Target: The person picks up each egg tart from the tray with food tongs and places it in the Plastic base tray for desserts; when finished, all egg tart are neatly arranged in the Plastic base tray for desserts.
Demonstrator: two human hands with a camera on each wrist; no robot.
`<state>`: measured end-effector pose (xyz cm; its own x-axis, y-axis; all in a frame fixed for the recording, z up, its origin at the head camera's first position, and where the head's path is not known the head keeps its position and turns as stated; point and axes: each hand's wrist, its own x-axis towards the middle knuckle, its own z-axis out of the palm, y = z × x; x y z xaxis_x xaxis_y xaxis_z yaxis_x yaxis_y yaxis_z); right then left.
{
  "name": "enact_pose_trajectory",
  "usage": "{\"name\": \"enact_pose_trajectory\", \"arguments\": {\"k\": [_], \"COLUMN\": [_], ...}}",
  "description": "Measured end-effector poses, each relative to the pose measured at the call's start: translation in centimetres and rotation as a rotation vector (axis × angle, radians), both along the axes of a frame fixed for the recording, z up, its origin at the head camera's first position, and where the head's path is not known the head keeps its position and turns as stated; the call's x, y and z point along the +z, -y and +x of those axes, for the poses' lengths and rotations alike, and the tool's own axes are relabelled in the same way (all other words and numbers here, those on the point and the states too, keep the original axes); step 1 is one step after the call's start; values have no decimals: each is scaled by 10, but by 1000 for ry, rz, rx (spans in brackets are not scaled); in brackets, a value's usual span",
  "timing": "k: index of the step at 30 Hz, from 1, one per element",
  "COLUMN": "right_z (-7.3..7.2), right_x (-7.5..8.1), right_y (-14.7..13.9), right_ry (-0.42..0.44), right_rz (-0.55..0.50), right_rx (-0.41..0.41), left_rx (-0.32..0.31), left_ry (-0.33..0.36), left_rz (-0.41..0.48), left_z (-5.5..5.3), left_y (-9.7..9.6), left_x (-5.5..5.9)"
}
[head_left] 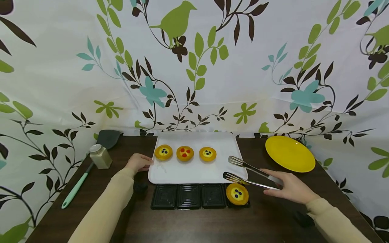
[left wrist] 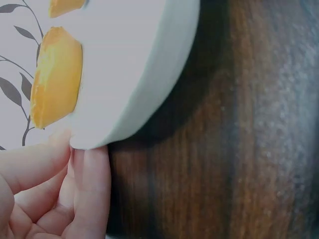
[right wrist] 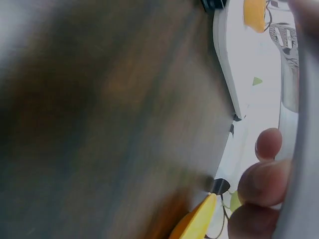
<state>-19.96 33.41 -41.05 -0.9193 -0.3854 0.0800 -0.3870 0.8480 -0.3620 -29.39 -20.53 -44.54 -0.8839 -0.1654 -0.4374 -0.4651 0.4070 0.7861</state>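
Observation:
My left hand [head_left: 138, 162] pinches the left edge of a white tray [head_left: 188, 174], thumb above and fingers below the rim in the left wrist view. On the tray sit three egg tarts in a row: one with dark berries [head_left: 163, 152], one with red pieces [head_left: 185, 154], another with dark berries [head_left: 208, 154]. My right hand [head_left: 288, 186] holds metal tongs [head_left: 275, 179], their arms spread apart with nothing between them. Just below the slotted tips, a larger berry-topped tart [head_left: 237, 194] lies in the rightmost compartment of a black tray [head_left: 188, 196].
A yellow plate [head_left: 290, 154] stands at the back right. Toward the left are a jar with a pale lid [head_left: 100, 156] and a spatula with a mint handle [head_left: 74, 190]. A patterned cloth [head_left: 194, 111] hangs behind the dark wooden table [head_left: 182, 227].

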Motion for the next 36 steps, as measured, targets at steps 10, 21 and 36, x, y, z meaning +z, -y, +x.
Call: {"name": "enact_pose_trajectory", "arguments": {"k": [10, 21, 36], "right_z": [-44, -77, -90], "right_x": [-2, -13, -10], "right_y": [15, 42, 59], "right_ry": [100, 84, 73], "right_rz": [1, 1, 55], "right_rx": [-44, 18, 44], "left_rx": [-9, -2, 5], "left_ry": [-18, 7, -1], "left_rz": [-12, -34, -21], "left_z": [-1, -2, -5], "left_y": [-4, 0, 0], "left_x": [3, -2, -4]}}
